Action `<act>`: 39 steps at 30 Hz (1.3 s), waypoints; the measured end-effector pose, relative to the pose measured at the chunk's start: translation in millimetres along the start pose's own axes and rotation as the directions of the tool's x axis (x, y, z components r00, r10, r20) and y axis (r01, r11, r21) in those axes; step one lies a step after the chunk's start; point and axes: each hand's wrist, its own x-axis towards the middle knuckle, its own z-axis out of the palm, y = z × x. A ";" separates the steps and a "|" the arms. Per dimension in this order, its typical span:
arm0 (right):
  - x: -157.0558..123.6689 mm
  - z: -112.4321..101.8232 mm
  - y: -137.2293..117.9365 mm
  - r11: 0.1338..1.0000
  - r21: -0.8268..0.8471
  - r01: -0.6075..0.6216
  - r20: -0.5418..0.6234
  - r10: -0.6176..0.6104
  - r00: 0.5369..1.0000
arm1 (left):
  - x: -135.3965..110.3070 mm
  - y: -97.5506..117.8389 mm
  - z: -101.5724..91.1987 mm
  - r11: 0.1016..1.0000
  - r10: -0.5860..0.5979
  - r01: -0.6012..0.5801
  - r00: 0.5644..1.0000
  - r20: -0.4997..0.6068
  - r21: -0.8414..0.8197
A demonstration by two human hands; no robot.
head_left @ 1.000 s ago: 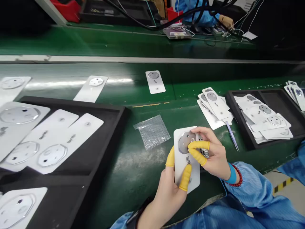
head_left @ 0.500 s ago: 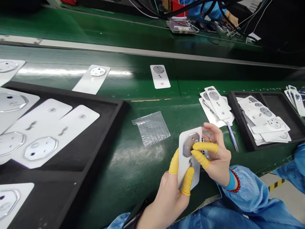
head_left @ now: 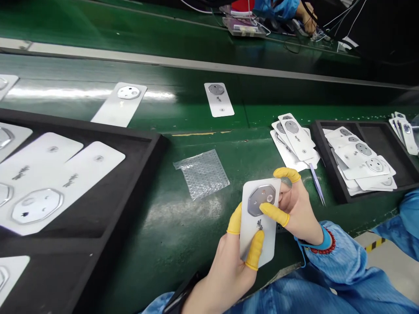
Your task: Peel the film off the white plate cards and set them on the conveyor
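A white card [head_left: 257,235] with a silver octagonal plate [head_left: 261,199] near its top is held upright in front of me. My left hand [head_left: 229,266], with yellow finger cots, grips the card's lower half between thumb and fingers. My right hand [head_left: 294,209], also in yellow cots, holds the card's upper right edge, its thumb pressed on the silver plate and a finger curled over the top corner. Both hands are closed on the card above the green bench [head_left: 183,226].
A bubble-wrap piece [head_left: 202,173] lies left of the hands. Black trays with white cards sit at left [head_left: 98,226] and right [head_left: 382,144]. A fanned card stack [head_left: 294,141] and tweezers [head_left: 317,183] lie beyond my right hand. Single cards ride the conveyor [head_left: 218,99]. Another person's hand [head_left: 306,15] works far back.
The card turned to face me more squarely. My right hand's fingers shifted, one now over the card's top corner, and the small perforated piece behind it is no longer visible.
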 end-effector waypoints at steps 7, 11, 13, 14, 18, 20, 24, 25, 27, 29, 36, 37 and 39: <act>-10.0 -28.1 10.7 0.889 -0.442 0.117 0.075 -0.093 0.993 | 26.9 11.2 -12.0 0.997 -0.023 -0.001 0.954 -0.298 -0.080; -31.4 -67.2 26.6 0.391 -0.918 0.065 0.013 -0.135 0.991 | 42.5 17.0 -34.0 0.981 -0.082 0.147 0.910 -0.407 0.129; -37.1 -77.6 33.9 0.310 -0.945 0.107 0.058 -0.164 0.985 | 46.8 17.2 -39.9 0.951 -0.182 0.250 0.928 -0.324 0.182; -37.7 -79.5 35.3 0.325 -0.934 0.149 0.092 -0.185 0.978 | 48.4 16.8 -40.9 0.937 -0.200 0.269 0.936 -0.291 0.222; -29.9 -75.1 21.5 0.457 -0.840 0.293 0.183 -0.269 0.946 | 53.2 16.5 -37.4 0.879 -0.238 0.291 0.954 -0.182 0.378; -25.0 -72.1 8.5 0.493 -0.809 0.322 0.190 -0.299 0.935 | 54.7 17.5 -33.6 0.901 -0.247 0.269 0.963 -0.105 0.341; -18.2 -67.2 -10.1 0.527 -0.755 0.391 0.290 -0.266 0.919 | 53.4 17.3 -22.9 0.948 -0.309 0.315 0.944 0.112 -0.041; -16.9 -64.8 -12.5 0.518 -0.753 0.406 0.318 -0.253 0.914 | 52.1 16.5 -20.2 0.926 -0.341 0.355 0.932 0.123 -0.126; -14.6 -57.6 -14.8 0.486 -0.759 0.433 0.344 -0.265 0.901 | 49.0 14.6 -15.8 0.883 -0.402 0.411 0.911 0.089 -0.227; -13.0 -47.6 -13.1 0.464 -0.748 0.474 0.363 -0.311 0.878 | 46.5 13.1 -13.3 0.862 -0.438 0.437 0.897 0.056 -0.258; -13.5 -25.6 17.1 0.335 -0.724 0.603 0.504 -0.340 0.794 | 44.9 12.8 -11.8 0.818 -0.520 0.499 0.854 0.005 -0.286; -13.8 -25.7 19.8 0.326 -0.728 0.604 0.504 -0.344 0.793 | 45.0 13.0 -11.6 0.817 -0.524 0.502 0.852 0.001 -0.284; -14.1 -25.9 21.9 0.339 -0.732 0.591 0.490 -0.342 0.802 | 45.0 13.3 -11.0 0.821 -0.517 0.495 0.856 -0.004 -0.284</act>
